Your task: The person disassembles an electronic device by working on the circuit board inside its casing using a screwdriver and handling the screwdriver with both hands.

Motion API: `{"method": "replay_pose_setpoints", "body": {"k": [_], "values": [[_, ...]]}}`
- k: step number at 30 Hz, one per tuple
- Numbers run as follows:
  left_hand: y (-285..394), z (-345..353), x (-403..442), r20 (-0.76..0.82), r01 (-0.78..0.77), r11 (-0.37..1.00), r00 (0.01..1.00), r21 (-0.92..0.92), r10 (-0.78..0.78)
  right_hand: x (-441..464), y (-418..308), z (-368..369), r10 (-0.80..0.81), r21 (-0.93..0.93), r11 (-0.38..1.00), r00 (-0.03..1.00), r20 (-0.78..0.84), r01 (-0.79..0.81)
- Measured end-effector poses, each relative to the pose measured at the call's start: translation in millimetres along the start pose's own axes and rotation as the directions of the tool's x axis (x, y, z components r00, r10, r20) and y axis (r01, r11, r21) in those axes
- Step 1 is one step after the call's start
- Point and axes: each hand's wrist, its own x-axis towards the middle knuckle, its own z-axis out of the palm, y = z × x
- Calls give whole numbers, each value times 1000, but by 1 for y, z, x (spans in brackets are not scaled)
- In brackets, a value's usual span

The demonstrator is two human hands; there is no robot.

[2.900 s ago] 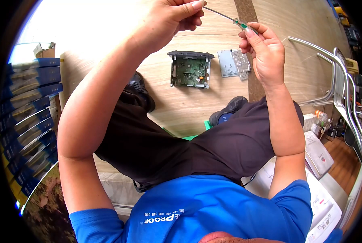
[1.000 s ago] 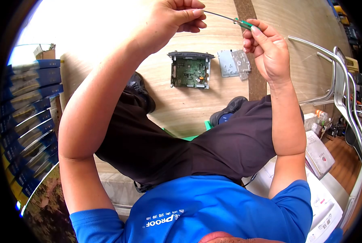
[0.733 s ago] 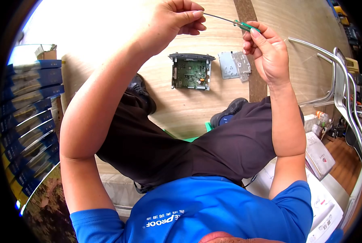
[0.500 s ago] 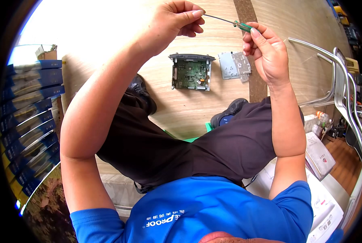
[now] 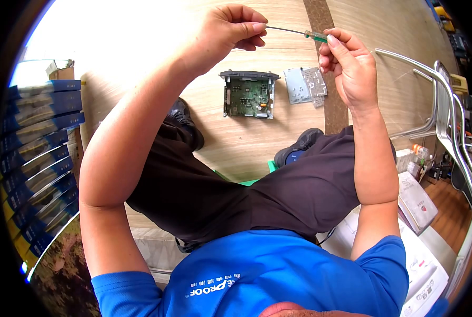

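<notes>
Stretched between my two hands is a screwdriver (image 5: 293, 30), held nearly level above the floor. Its thin metal shaft points left and the green see-through handle is on the right. My left hand (image 5: 237, 27) pinches the shaft's far end between thumb and fingers, so the tip is hidden. My right hand (image 5: 350, 66) is closed around the handle's end, thumb on top. Below them on the floor lies an opened electronic unit (image 5: 249, 98) with a dark front panel and an exposed green circuit board. Right of it are flat perforated metal plates (image 5: 298, 87), partly overlapping.
Stacked blue boxes (image 5: 43, 137) rise along the left side. A chair's metal tube frame (image 5: 447, 116) stands at the right, with papers (image 5: 418, 203) and small items below it. My shoes (image 5: 186, 124) rest on the floor either side of the unit.
My left hand and the shaft end have dropped slightly. The screwdriver handle has turned or tilted a little in my right hand; the unit and plates stay put.
</notes>
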Motion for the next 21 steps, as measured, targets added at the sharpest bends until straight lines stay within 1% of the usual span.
{"method": "replay_pose_setpoints", "body": {"k": [2, 4, 8, 11, 13, 17, 21], "values": [[1, 1, 0, -6, -4, 1000, 1000, 12, 4, -1, -1, 2, 0, -3, 1000, 1000, 3, 0], [2, 2, 0, -51, -6, 1000, 999, -6, 6, -1, -2, 5, -39, -32, 999, 999, 1, 39], [2, -1, 2, -52, -9, 1000, 999, 11, 10, -1, -3, 4, -52, -70, 996, 999, -2, 52], [2, -1, 1, -32, -12, 1000, 999, -1, 12, -2, -4, 2, -13, -91, 996, 1000, 2, 13], [2, 0, 1, -32, -19, 1000, 999, 17, 19, -1, -3, 2, -51, -120, 991, 999, 2, 51], [3, 1, 0, -26, -24, 1000, 999, 16, 24, -2, -4, 6, -57, -126, 991, 998, -21, 54], [4, 2, -1, -22, -14, 1000, 1000, 26, 15, -2, -4, 7, -99, -147, 985, 995, -31, 93]]}}
